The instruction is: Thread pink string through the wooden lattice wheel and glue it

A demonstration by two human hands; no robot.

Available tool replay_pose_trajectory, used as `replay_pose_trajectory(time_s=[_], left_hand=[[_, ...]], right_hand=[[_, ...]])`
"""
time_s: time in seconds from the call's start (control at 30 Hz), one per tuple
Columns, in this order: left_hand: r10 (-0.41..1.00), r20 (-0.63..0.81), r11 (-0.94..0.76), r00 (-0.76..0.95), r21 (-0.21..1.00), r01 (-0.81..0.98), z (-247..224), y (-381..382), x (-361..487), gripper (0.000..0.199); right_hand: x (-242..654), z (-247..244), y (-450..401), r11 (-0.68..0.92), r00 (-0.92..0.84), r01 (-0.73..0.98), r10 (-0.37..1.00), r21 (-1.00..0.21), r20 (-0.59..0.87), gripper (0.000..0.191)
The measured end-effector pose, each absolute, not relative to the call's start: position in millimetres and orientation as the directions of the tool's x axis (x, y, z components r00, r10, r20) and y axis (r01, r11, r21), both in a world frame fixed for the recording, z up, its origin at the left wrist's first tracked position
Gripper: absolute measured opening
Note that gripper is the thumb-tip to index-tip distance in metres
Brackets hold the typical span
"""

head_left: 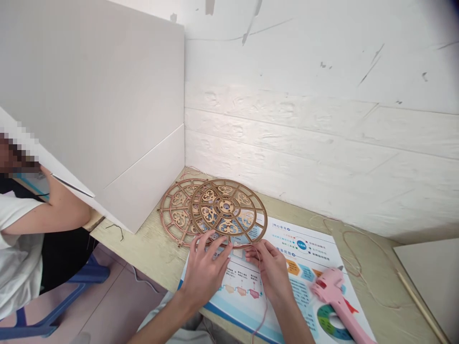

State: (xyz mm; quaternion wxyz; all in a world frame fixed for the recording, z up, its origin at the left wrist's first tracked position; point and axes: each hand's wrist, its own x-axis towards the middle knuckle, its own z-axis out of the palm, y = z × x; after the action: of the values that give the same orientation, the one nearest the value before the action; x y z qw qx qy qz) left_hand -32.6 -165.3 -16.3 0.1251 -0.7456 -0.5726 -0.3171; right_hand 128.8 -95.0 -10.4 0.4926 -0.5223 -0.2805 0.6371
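Observation:
Two laser-cut wooden wheels with ornate fretwork lie overlapping on the desk. The upper wheel (pixel 247 208) rests on a lower wheel (pixel 170 210) whose rim is wound with copper-coloured cord. My left hand (pixel 210 270) has its fingers spread, with the fingertips resting on the lower rim of the upper wheel. My right hand (pixel 270 272) pinches a thin tan cord (pixel 264 296) between finger and thumb. The cord runs left towards the wheel and also hangs down past the desk edge. A pink hot glue gun (pixel 335 298) lies just right of my right hand on a printed paper sheet (pixel 308 243).
A white partition board (pixel 89 95) stands at the left, and a seated person's arm (pixel 53 215) reaches behind it. More loose cord (pixel 351 253) lies at the right, near a thin wooden stick (pixel 423 306). A white panelled wall (pixel 287 134) backs the desk.

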Motion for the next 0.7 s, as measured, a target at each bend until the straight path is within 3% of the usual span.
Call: replay_pose_trajectory(time_s=[0.33, 0.7], left_hand=[[0.745, 0.564, -0.503, 0.357, 0.123, 0.856, -10, -154, -41, 0.027], [0.732, 0.566, -0.507, 0.378, 0.083, 0.858, -13, -155, -46, 0.031]], right_hand=[[128, -11, -93, -0.347, 0.038, -0.369, 0.921, -0.862, -0.387, 0.036], [127, -12, -92, -0.345, 0.049, -0.370, 0.920, -0.863, -0.389, 0.036]])
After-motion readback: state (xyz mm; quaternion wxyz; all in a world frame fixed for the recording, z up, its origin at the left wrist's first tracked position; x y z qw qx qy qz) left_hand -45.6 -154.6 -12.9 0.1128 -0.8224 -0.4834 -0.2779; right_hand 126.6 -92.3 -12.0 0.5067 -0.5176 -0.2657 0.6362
